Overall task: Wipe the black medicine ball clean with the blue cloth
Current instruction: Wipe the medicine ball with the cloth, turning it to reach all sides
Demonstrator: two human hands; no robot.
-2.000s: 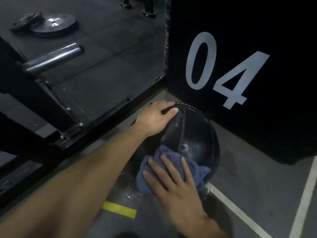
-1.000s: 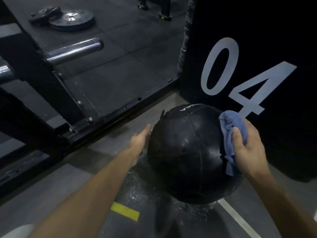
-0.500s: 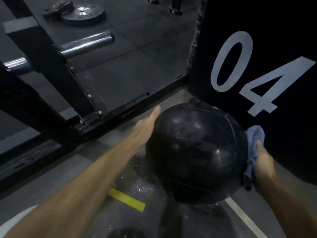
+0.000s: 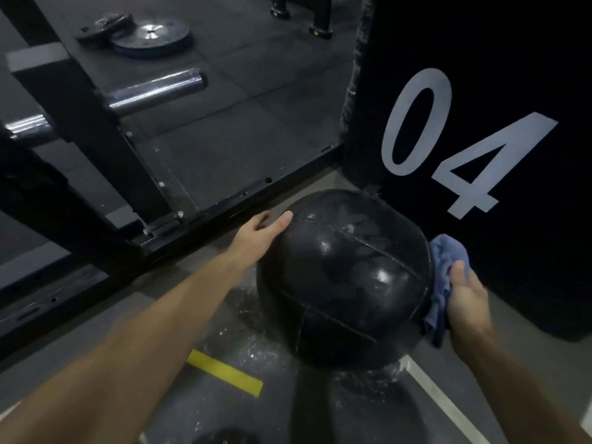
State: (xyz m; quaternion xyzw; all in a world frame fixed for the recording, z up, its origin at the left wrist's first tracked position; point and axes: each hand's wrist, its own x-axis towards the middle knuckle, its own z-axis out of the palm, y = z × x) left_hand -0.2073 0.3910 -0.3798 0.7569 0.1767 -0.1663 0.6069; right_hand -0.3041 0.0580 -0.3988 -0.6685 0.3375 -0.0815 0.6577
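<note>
The black medicine ball [image 4: 344,280] sits on the grey floor, shiny and wet in patches, with stitched seams crossing it. My left hand [image 4: 259,233] lies flat against its upper left side, fingers extended. My right hand [image 4: 466,298] presses the crumpled blue cloth [image 4: 443,277] against the ball's right side; part of the cloth is hidden between hand and ball.
A tall black pad marked "04" [image 4: 464,139] stands right behind the ball. A black steel rack frame [image 4: 96,129] with a chrome bar [image 4: 157,89] is at left. Weight plates [image 4: 150,36] lie on the rubber mat behind. Yellow tape [image 4: 224,371] and a white line [image 4: 448,402] mark the floor.
My right hand carried the cloth from the ball's near side around to its right side. My left hand shifted from the top to the left side. The ball has turned.
</note>
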